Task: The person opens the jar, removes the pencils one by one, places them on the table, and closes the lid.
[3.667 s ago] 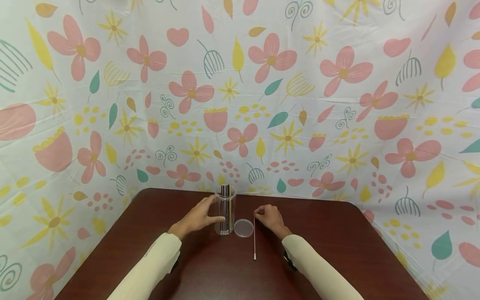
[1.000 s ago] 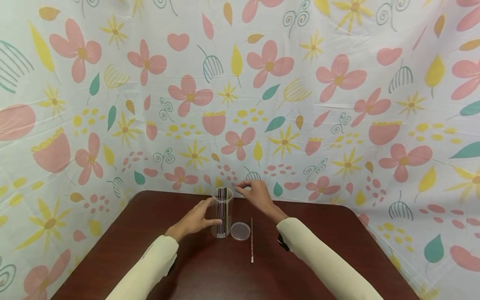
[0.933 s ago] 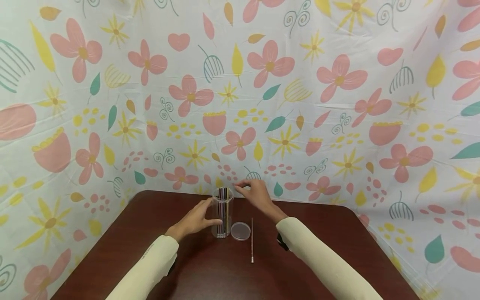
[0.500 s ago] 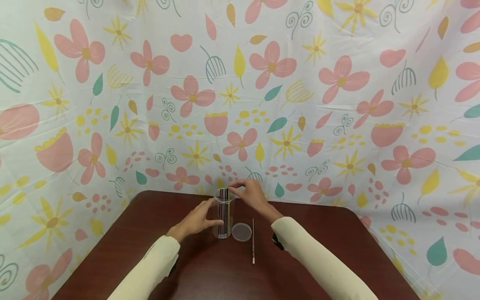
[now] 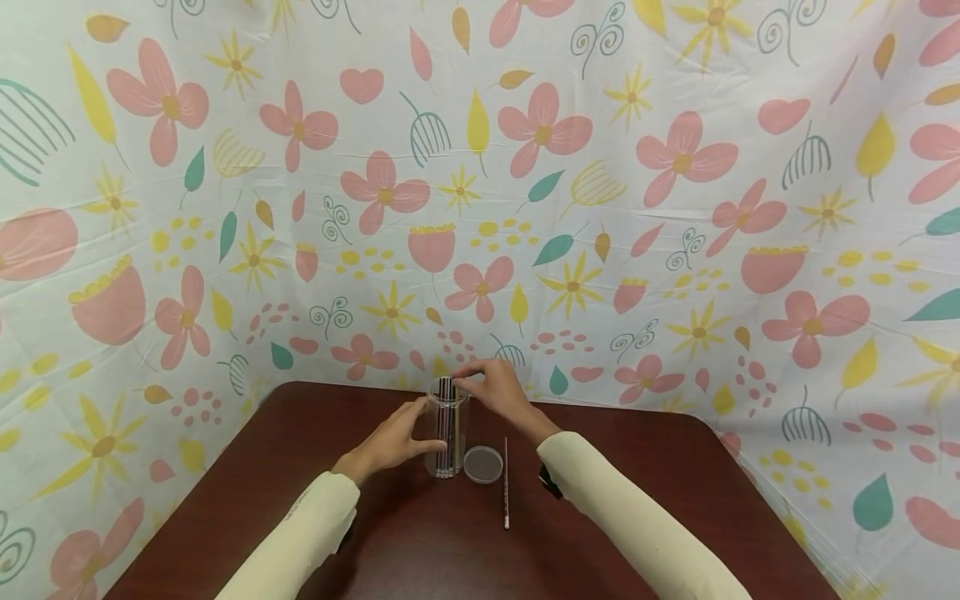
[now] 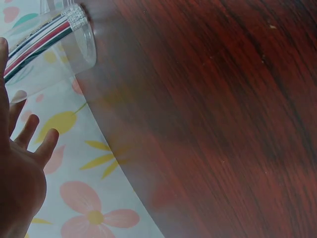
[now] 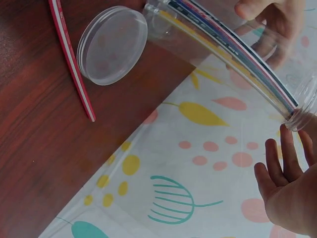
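While the dark surface (image 5: 405, 533) carries everything, the clear jar (image 5: 459, 454) stands upright on it, left hand (image 5: 386, 440) fingers curled round its side. Right hand (image 5: 498, 390) at the rim, fingers by the pencil tops; can't tell if pinching. Round lid (image 5: 483, 464) lies beside jar, then one loose pencil (image 5: 506, 492). Likely step: singling out a jar pencil; next calls for a clean pinch, jar steady.

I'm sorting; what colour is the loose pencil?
The pencil is red and white; best view: right wrist.

Soft light, pale sheen on tabletop (image 5: 420, 546); 2 wrist views dimmer.
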Demonstrator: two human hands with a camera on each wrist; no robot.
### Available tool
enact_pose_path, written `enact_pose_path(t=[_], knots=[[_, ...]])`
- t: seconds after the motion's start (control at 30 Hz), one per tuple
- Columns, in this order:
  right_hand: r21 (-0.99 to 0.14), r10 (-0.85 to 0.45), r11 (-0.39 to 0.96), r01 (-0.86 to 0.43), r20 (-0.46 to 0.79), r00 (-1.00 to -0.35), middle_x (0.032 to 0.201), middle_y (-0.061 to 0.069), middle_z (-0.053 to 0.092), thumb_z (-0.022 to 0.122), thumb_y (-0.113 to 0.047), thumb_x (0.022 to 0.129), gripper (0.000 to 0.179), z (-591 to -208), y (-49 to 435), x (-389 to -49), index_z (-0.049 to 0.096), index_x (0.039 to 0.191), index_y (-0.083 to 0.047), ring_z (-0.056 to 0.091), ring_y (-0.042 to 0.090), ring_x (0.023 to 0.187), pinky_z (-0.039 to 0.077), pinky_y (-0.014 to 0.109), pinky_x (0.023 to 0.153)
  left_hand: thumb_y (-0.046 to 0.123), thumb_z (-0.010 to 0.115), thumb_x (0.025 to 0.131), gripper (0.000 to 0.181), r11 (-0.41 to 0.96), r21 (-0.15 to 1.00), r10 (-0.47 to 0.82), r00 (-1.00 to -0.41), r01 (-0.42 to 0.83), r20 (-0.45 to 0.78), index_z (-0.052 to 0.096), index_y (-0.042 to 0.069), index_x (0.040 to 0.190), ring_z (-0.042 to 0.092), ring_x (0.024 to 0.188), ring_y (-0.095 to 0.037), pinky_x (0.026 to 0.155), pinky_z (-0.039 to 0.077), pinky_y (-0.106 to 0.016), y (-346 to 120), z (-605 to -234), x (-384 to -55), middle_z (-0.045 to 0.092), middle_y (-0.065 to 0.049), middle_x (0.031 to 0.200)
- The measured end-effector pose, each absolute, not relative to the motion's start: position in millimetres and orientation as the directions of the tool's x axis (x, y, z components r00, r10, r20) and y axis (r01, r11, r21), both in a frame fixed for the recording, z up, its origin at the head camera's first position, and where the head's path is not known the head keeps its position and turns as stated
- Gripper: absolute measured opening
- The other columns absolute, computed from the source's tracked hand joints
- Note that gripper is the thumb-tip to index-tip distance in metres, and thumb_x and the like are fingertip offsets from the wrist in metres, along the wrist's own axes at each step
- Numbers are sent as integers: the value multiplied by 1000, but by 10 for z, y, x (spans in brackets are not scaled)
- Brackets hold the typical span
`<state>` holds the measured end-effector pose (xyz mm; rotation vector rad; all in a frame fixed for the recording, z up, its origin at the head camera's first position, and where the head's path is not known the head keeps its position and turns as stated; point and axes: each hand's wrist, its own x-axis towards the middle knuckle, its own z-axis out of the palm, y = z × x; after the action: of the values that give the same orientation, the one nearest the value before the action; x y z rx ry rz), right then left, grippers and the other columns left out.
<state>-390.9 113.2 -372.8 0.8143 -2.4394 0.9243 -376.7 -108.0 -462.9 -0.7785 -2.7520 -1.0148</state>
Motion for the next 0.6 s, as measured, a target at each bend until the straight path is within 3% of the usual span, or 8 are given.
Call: enact_pose_path(t=[0.1,0.2,0.3,0.43,0.6], knots=[[-465,-370,617,-635,541,-755,94,0,73,75,-20,85,14,-3728,1128,-3913,77,97,-14,57,8,56,45,24,52,57,70,79,77,646,574,435,-861,503,264,36,29,143,41,129,-20,100,40,-49,-1082,-4627,-3765,43,0,139],[-457,-363,624,-634,549,-753,93,-3,72,76,-21,83,13,-3725,1126,-3904,78,95,-17,52,8,51,42,24,51,56,70,79,77,639,578,439,-858,507,268,36,29,142,40,130,-20,101,40,-49,-1083,-4621,-3762,43,1,139],[-436,-371,617,-655,573,-731,95,-4,72,77,-21,83,12,-3726,1129,-3894,78,94,-17,58,9,60,46,26,57,56,70,79,76,641,572,438,-855,513,276,36,29,142,40,130,-19,101,40,-48,-1082,-4615,-3759,44,1,139],[-405,-389,604,-687,602,-697,99,-3,71,78,-20,81,11,-3726,1133,-3877,78,92,-17,65,13,85,51,32,71,55,70,79,76,643,563,437,-852,520,288,37,29,142,41,129,-19,100,40,-49,-1079,-4613,-3756,45,2,138],[-381,-428,580,-719,609,-668,96,-5,72,78,-21,82,11,-3717,1133,-3868,78,92,-17,66,14,90,53,35,77,55,70,79,77,644,565,435,-854,516,284,36,28,143,40,130,-19,100,40,-49,-1077,-4617,-3761,44,2,139]])
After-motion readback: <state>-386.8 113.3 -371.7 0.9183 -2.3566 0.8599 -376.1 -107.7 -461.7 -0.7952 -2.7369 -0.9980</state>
